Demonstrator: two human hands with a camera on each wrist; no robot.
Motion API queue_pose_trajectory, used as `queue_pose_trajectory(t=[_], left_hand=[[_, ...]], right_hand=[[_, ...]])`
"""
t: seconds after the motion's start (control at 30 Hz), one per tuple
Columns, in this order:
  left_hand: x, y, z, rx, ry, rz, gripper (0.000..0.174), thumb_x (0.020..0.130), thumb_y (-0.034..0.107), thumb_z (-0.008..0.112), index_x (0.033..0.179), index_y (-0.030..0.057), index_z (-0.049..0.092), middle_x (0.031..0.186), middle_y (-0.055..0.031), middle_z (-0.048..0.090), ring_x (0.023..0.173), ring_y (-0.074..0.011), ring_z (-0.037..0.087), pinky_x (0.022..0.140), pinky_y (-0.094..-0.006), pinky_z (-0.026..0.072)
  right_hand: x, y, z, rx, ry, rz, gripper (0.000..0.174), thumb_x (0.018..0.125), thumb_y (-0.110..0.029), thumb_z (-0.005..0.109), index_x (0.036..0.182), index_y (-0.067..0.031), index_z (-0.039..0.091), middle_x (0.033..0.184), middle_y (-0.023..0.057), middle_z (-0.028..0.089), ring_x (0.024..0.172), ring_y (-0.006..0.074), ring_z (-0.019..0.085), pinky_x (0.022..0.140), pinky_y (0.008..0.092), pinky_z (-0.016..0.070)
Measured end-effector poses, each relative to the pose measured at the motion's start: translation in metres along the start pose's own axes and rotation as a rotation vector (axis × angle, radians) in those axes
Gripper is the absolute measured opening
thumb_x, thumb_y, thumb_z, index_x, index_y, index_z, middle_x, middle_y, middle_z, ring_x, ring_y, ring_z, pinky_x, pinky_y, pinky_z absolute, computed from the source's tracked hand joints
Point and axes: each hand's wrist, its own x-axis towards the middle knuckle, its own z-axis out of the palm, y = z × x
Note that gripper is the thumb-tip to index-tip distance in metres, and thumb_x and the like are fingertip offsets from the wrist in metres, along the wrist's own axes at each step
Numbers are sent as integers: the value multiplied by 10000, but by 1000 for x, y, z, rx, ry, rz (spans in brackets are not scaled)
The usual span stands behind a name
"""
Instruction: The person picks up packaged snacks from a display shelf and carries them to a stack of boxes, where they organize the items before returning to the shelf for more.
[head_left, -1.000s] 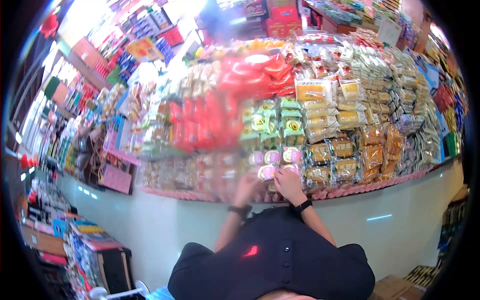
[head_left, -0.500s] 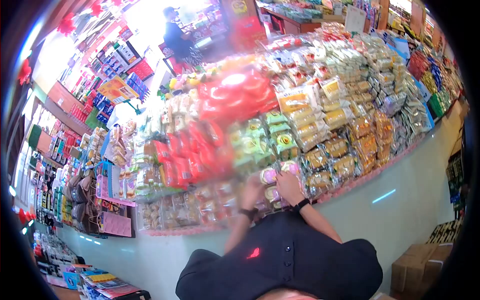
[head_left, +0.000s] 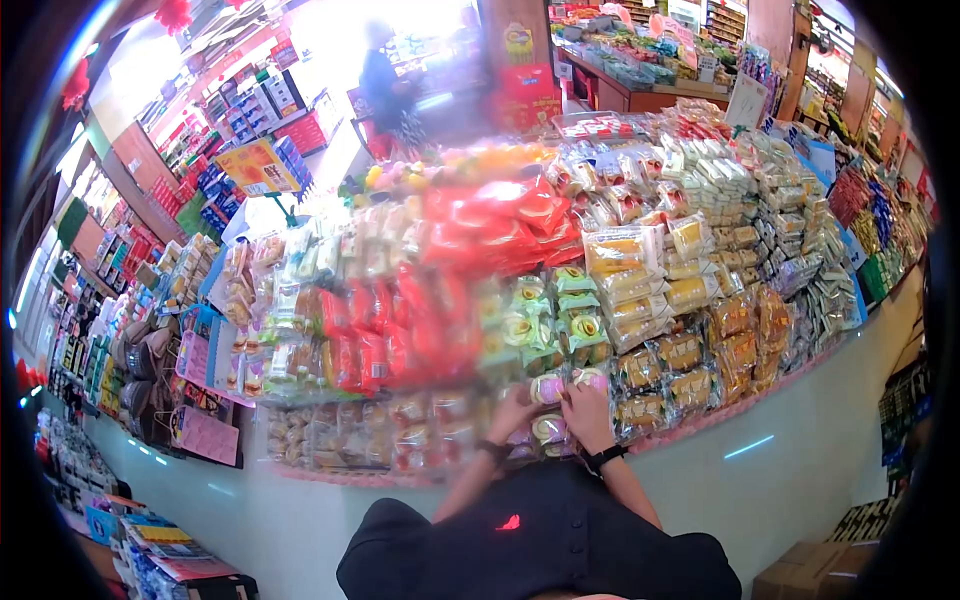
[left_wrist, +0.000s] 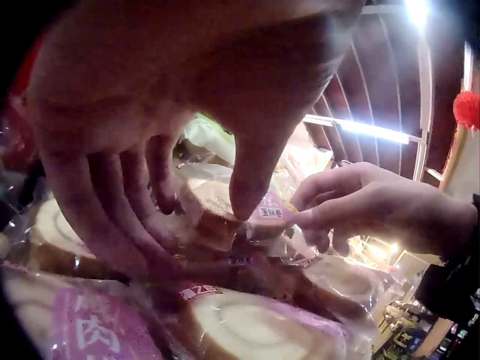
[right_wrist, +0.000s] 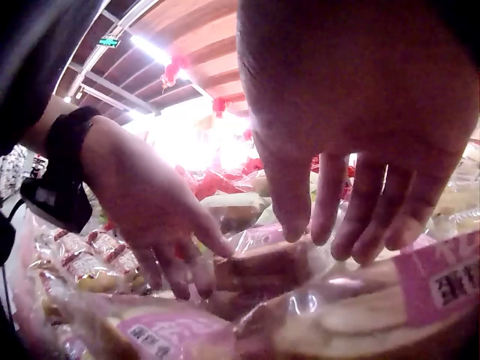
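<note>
Both hands are at a clear-wrapped roll cake with a purple label (head_left: 547,389) at the display's front. In the left wrist view, the left hand (left_wrist: 172,82) curls its thumb and fingers round the wrapped roll (left_wrist: 214,201). The right hand (left_wrist: 382,206) pinches the wrapper's other side with thumb and forefinger. Seen from the right wrist, the right hand (right_wrist: 360,97) points its fingers down at the roll (right_wrist: 266,266), facing the left hand (right_wrist: 146,195). Similar wrapped rolls (left_wrist: 251,326) lie below and around it.
Green packs (head_left: 585,325) lie just behind the hands, red packs (head_left: 372,355) to the left, and brown packs (head_left: 690,388) to the right. The display's pink edge (head_left: 690,428) runs along the front. A person (head_left: 380,85) stands far back.
The head view has shifted, and the display sits lower than a second ago. Both hands stay at the purple-labelled rolls, with the left hand now closer beside the right.
</note>
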Motion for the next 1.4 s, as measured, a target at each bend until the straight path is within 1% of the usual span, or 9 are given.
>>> queue_pose_trajectory(t=[0.37,0.47,0.67,0.77,0.87,0.9,1.0,1.2,1.4], left_hand=[[12,-54,1,-266,-186,9,596,874,247,805,1335,-4,524,1109,-118,697,993,-179,678,844,-311,550],[-18,-16,-14,-370,-76,90,575,887,262,788,1325,-10,532,1120,-133,689,1008,-210,673,868,-339,547],[-37,-14,-25,-8,-53,-36,501,951,366,687,1272,-1,574,1116,-164,685,1035,-266,665,867,-396,535],[-60,-22,-26,-160,35,86,436,967,376,644,1224,25,605,1105,-169,681,1024,-306,661,860,-417,533],[-86,7,-42,175,-34,245,382,975,360,609,1187,43,621,1089,-165,668,1019,-340,647,883,-445,516],[-95,33,-44,33,-61,65,343,972,349,595,1145,55,635,1059,-167,653,999,-345,640,873,-453,507],[-97,38,-15,194,-189,175,329,987,350,574,1090,46,644,1002,-163,661,1002,-324,647,847,-445,507],[-130,65,104,-198,-278,336,275,992,302,606,1049,36,643,945,-133,716,847,-230,689,750,-367,528],[-193,120,205,-183,-611,309,270,995,282,605,1033,18,646,929,-108,725,863,-197,695,786,-343,537]], right_hand=[[-14,-14,-17,-36,-55,41,177,863,-225,669,954,-74,659,881,129,625,858,358,626,768,477,507],[-18,-22,-28,6,-59,45,183,860,-220,671,976,-78,669,904,126,632,884,356,627,761,476,508],[-47,-7,-25,95,37,51,198,855,-191,665,1016,-76,678,942,121,649,908,337,636,767,461,520],[-65,-6,-35,96,38,25,186,857,-164,662,1018,-70,676,916,108,649,877,325,645,757,439,526],[-82,-13,-59,112,28,35,164,860,-144,663,1004,-64,674,907,105,654,870,311,649,744,424,529],[-88,-13,-65,99,-5,54,163,861,-145,665,1001,-64,674,910,103,656,872,310,649,747,423,530],[-108,-8,-75,125,-20,47,157,861,-144,669,995,-64,676,919,96,664,878,306,653,753,420,531],[-173,21,-98,114,121,38,143,855,-132,672,983,-68,681,921,96,670,877,314,658,756,422,534],[-292,41,-158,46,284,339,110,852,-128,681,951,-83,692,896,96,670,841,313,661,718,415,534]])
